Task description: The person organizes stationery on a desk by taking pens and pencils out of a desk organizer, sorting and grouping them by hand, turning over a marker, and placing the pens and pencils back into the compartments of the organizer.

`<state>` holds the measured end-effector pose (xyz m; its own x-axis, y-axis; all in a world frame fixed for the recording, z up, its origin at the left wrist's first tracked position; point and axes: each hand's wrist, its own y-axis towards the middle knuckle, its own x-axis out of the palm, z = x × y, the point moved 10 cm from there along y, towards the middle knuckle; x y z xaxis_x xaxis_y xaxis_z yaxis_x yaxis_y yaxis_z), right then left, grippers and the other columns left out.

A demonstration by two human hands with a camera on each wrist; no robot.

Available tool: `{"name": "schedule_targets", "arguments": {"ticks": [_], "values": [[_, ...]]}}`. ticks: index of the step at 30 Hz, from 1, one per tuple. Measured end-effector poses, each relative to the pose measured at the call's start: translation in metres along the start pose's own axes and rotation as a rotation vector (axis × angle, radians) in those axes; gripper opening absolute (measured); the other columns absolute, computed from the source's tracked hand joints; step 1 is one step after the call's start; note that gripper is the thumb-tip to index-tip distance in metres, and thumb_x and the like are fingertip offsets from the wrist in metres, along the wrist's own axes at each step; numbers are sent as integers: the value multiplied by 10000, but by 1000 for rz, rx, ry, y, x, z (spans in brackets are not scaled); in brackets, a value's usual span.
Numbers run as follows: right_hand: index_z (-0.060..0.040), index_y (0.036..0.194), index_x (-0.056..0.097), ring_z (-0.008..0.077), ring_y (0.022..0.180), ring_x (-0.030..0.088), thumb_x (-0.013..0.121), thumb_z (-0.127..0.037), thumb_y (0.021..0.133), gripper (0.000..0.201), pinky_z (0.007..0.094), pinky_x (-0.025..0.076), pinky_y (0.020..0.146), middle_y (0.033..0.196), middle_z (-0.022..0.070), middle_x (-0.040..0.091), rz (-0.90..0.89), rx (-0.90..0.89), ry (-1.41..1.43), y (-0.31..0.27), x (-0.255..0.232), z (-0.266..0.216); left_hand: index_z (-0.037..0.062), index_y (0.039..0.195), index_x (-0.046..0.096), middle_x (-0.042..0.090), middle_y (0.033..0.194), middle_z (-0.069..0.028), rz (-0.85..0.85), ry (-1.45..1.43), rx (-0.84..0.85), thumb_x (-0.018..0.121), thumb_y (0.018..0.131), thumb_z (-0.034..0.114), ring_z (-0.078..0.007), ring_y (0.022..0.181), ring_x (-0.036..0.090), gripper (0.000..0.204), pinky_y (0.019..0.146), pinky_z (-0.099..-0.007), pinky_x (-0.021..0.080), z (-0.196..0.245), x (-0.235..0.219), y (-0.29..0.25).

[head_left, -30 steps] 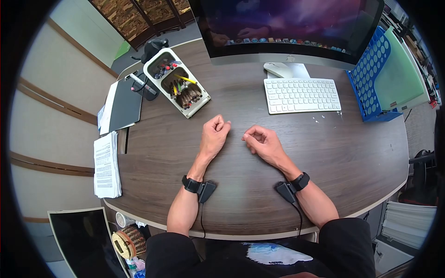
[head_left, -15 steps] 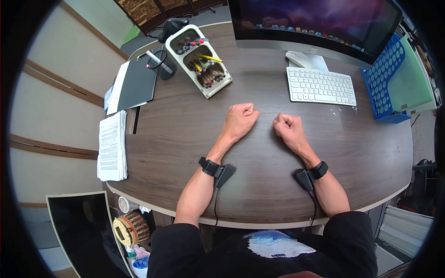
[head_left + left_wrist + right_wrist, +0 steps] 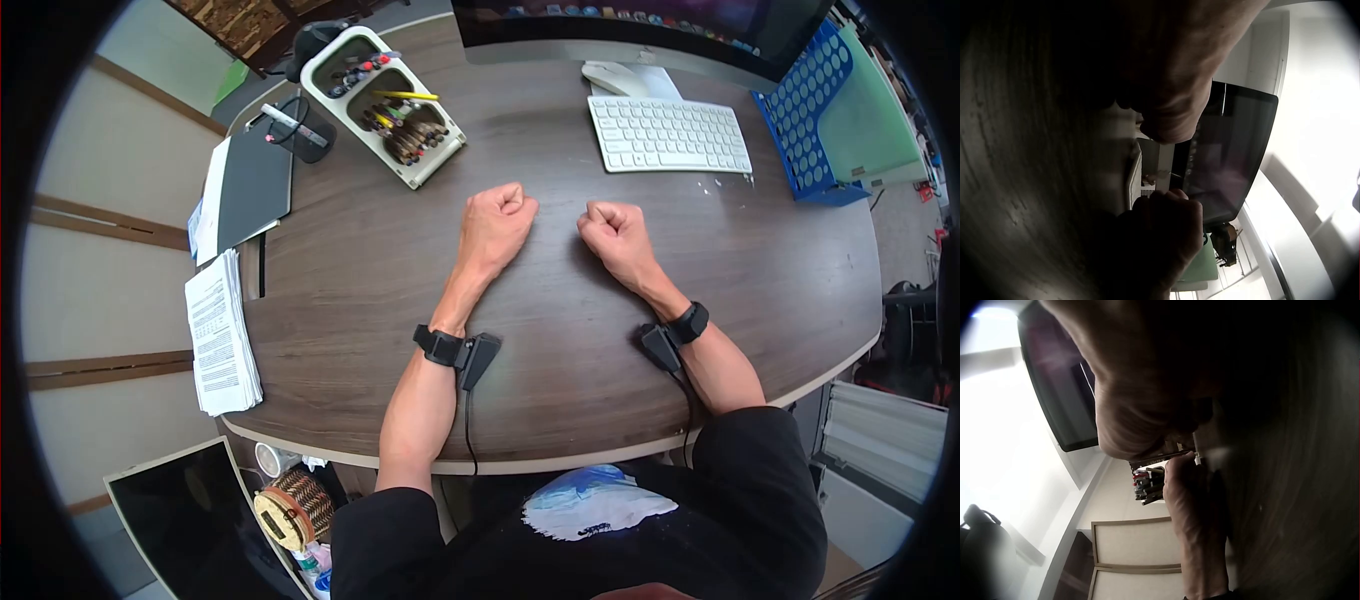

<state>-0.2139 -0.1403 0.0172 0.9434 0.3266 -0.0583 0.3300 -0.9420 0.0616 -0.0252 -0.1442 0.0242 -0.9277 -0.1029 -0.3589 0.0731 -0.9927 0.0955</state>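
Both hands are curled into fists at the middle of the brown desk [image 3: 560, 330], a short gap between them. My left hand [image 3: 495, 232] lies below the white pen organizer [image 3: 440, 165], fingers folded in and holding nothing that shows. Across the gap, my right hand [image 3: 620, 242] is likewise clenched, below the white keyboard [image 3: 668, 135]. Each wrist wears a black strap with a small camera, such as the left wrist camera [image 3: 479, 360]. In the left wrist view the right fist [image 3: 1169, 231] appears beyond the left one; the right wrist view shows the left fist [image 3: 1188, 494].
A monitor [image 3: 620, 40] stands at the back, a white mouse [image 3: 615, 78] before it. The blue file rack [image 3: 812, 120] is at the right. Along the left are a black pen cup [image 3: 312, 142], a dark folder [image 3: 257, 180] and a paper stack [image 3: 222, 335].
Both hands have curled from loosely bent fingers into tight fists and drawn slightly farther apart. The head view has shifted, so the desk items sit higher in it.
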Motion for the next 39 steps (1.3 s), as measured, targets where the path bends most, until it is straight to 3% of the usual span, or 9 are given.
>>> {"name": "schedule_targets", "arguments": {"ticks": [2, 24, 27, 29, 30, 31, 33, 34, 39], "values": [[-69, 726, 299, 56, 697, 291, 648, -33, 949, 417, 299, 288, 569, 683, -43, 302, 71, -79, -175, -1, -6, -9, 83, 717, 287, 253, 682, 29, 0, 12, -16, 665, 921, 72, -70, 683, 281, 429, 570, -335, 271, -4, 0, 1], [-110, 714, 319, 54, 672, 303, 683, -132, 1004, 466, 270, 321, 605, 681, -73, 314, -38, -80, -168, 4, 9, 1, 75, 716, 307, 274, 655, 17, 26, 165, 165, 694, 970, 168, -92, 640, 282, 472, 565, -329, 306, 7, 0, -1], [-122, 716, 324, 54, 662, 287, 686, -162, 1020, 474, 274, 293, 595, 681, -80, 308, -50, -116, -171, 5, 9, 3, 82, 711, 303, 291, 635, 17, 20, -1, 32, 691, 970, 163, -90, 628, 295, 474, 566, -325, 317, -8, -4, 8], [-130, 717, 327, 52, 660, 281, 692, -185, 1032, 485, 273, 274, 589, 682, -85, 304, -45, -103, -187, 4, 8, 6, 87, 699, 306, 307, 615, 19, 123, -404, -52, 691, 962, 171, -93, 616, 304, 474, 562, -327, 323, -25, -16, 13], [-130, 717, 327, 52, 660, 281, 692, -185, 1032, 485, 273, 274, 589, 682, -85, 304, -54, -100, -181, 3, 9, 6, 66, 763, 464, 446, 656, 34, 100, -413, -75, 658, 1087, 172, -80, 616, 483, 392, 567, -287, 404, -40, -16, 20], [-133, 718, 327, 51, 659, 282, 694, -191, 1035, 488, 273, 271, 588, 682, -87, 304, -49, -93, -194, 3, 8, 7, 66, 763, 464, 446, 656, 34, 108, -408, -79, 658, 1087, 172, -80, 616, 483, 392, 567, -287, 404, -53, -16, 23], [-135, 718, 327, 51, 659, 283, 696, -198, 1038, 492, 273, 268, 587, 682, -89, 305, -53, -87, -206, 4, 9, 7, 79, 740, 359, 329, 656, 36, 255, -96, 156, 673, 995, 91, -77, 620, 406, 404, 557, -310, 374, -32, -26, 21], [-133, 719, 330, 51, 659, 284, 696, -197, 1037, 489, 273, 268, 588, 683, -88, 306, -50, -80, -218, 4, 9, 7, 90, 744, 376, 348, 654, 13, 242, -87, 214, 707, 1017, 131, -80, 628, 388, 431, 549, -320, 372, -28, -22, 19], [-125, 720, 337, 54, 661, 290, 697, -193, 1034, 483, 274, 267, 589, 685, -86, 311, -35, -84, -244, 5, 8, 8, 52, 671, 349, 327, 579, -30, 104, -31, 83, 691, 899, 172, -118, 587, 325, 428, 540, -363, 339, -11, -9, 5]]}}
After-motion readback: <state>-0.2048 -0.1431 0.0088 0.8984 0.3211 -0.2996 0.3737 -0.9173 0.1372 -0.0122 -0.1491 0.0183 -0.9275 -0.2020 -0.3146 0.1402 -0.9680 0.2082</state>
